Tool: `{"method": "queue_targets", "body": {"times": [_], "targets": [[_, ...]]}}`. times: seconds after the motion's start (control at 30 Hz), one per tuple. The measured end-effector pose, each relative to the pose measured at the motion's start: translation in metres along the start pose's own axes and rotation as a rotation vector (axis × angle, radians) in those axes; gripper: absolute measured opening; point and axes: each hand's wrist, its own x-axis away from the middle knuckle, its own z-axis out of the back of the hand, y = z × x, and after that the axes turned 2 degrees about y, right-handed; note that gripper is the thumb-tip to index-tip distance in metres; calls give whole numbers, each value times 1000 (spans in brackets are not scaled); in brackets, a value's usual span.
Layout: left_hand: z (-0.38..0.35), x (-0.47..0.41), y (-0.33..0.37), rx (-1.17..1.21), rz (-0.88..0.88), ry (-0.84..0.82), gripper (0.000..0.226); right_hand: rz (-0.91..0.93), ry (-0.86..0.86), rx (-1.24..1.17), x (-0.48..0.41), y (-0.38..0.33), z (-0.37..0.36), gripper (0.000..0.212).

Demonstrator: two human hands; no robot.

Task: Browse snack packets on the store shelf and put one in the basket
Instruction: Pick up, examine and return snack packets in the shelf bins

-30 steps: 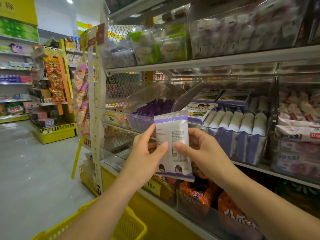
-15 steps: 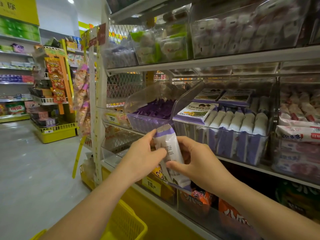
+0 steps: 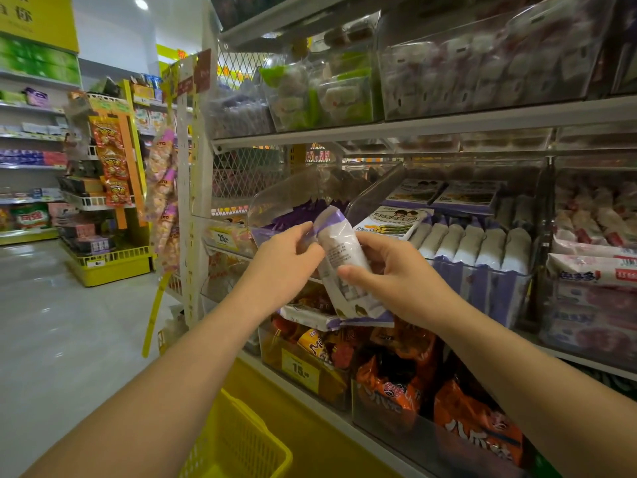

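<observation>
A white snack packet (image 3: 339,258) with purple ends is held in front of the middle shelf, tilted and turned partly edge-on. My left hand (image 3: 287,258) pinches its upper left edge. My right hand (image 3: 396,276) grips its right side, thumb across the front. A yellow plastic basket (image 3: 241,443) hangs low under my left forearm. Behind the packet stands an open clear bin (image 3: 275,215) of purple packets, and to its right a bin of matching white-and-purple packets (image 3: 482,246).
Clear bins of orange snack bags (image 3: 396,384) fill the lower shelf. Pink and white packets (image 3: 593,270) sit at the far right. More bins line the upper shelf (image 3: 448,122). A yellow display rack (image 3: 107,260) stands across the grey floor at the left.
The packet went from facing me flat and upright to tilted and turned sideways between both hands. My hands rose a little toward the purple bin.
</observation>
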Motion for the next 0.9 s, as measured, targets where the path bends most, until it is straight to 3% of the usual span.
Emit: {"method": "queue_targets", "body": {"times": [0.23, 0.4, 0.73, 0.9], "targets": [[-14, -3, -6, 97, -54, -36, 92, -90, 23, -155, -8, 2, 6, 34], [-20, 1, -20, 194, -126, -93, 98, -132, 31, -251, -4, 6, 5, 32], [-18, 11, -28, 331, -217, -32, 76, -162, 45, -391, -2, 2, 3, 30], [-25, 14, -23, 796, -101, -99, 60, -103, -17, -286, 2, -5, -2, 38]]}}
